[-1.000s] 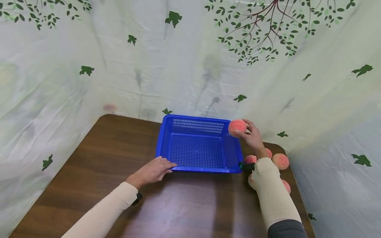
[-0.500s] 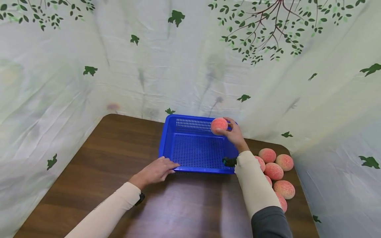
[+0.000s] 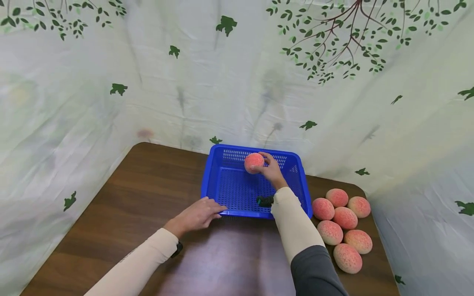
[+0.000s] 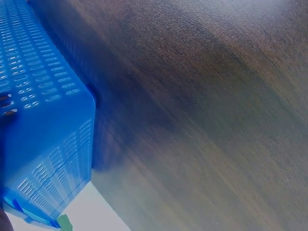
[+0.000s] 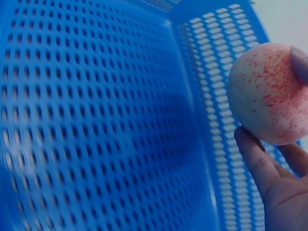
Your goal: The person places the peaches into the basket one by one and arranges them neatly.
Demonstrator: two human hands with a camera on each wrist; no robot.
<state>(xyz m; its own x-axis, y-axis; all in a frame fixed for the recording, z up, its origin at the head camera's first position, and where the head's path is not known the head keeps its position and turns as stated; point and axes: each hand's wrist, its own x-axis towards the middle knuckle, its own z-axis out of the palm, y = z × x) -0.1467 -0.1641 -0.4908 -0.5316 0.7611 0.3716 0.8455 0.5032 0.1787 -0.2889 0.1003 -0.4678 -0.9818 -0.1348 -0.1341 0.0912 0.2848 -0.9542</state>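
Observation:
My right hand [image 3: 273,170] grips a pinkish-red peach [image 3: 254,163] over the blue plastic basket [image 3: 305,189]. In the right wrist view, the thumb and fingers hold the peach [image 5: 269,96] from the side, with the perforated basket floor [image 5: 96,115] beyond it; no other peach shows inside. At the near-left corner, my left hand [image 3: 198,213] pinches the basket's rim. From the left wrist, the basket's slotted outer wall [image 4: 43,72] appears at the left edge, and most of that hand is out of view.
Several peaches [image 3: 345,218] lie grouped to the right of the basket on the brown wooden table [image 3: 155,176]. A pale cloth [image 3: 192,82] printed with leaves and branches hangs behind the table and along its sides.
My right hand has carried the peach leftward from above the basket's right rim to over its inside. The left hand stays at the rim; the peaches on the right have come into fuller view.

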